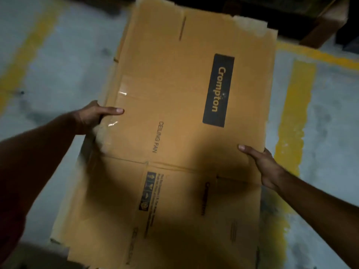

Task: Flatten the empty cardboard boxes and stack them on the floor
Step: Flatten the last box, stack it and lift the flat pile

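Note:
A large flattened brown cardboard box (174, 84) with a black "Crompton" label and "CEILING FAN" print fills the middle of the head view. My left hand (95, 115) grips its left edge, thumb on top. My right hand (266, 166) grips its right edge, thumb on the top face. More flattened cardboard (93, 220) lies beneath it on the floor, its edges showing at the lower left and along the left side. Whether the held box rests on that stack or hangs just above it, I cannot tell.
The grey concrete floor (58, 74) carries yellow painted lines (295, 113) to the right and left of the cardboard. A brown box or block (326, 24) stands at the top right against a dark area.

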